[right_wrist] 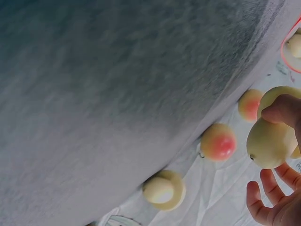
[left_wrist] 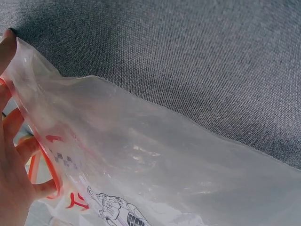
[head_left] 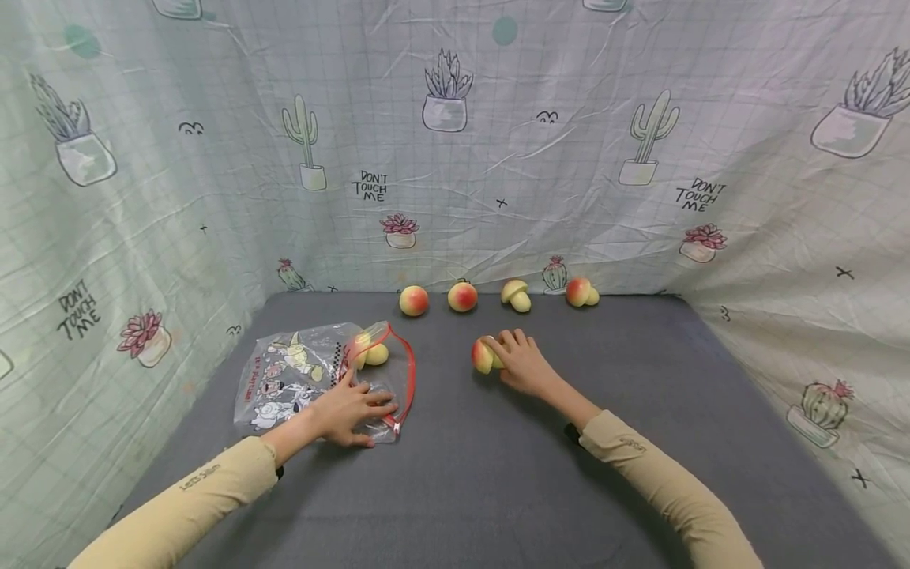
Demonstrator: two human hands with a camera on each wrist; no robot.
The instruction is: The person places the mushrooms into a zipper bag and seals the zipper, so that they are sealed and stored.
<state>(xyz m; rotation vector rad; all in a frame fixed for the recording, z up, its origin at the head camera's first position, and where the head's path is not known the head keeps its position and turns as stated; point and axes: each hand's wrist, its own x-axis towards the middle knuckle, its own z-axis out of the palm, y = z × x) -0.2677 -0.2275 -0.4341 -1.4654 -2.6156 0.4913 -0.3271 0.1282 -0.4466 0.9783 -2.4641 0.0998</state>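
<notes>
A clear plastic zip bag [head_left: 250,387] with cartoon prints and a red-edged mouth lies flat at the left. My left hand [head_left: 348,412] rests on its mouth with spread fingers; in the left wrist view the fingers [left_wrist: 13,123] lie along the red edge. One yellow-and-red toy mushroom [head_left: 375,354] is inside the bag near the mouth. My right hand [head_left: 524,363] grips another toy mushroom [head_left: 483,357], right of the bag. In the right wrist view, that held mushroom's pale stem [right_wrist: 268,146] shows between thumb and fingers.
Along the back edge of the dark grey table [head_left: 455,490] stand several more toy mushrooms: one at left [head_left: 414,301], another beside it [head_left: 463,297], one lying sideways [head_left: 516,296] and one at right [head_left: 581,292]. A cactus-print cloth [head_left: 498,158] hangs behind and at the sides.
</notes>
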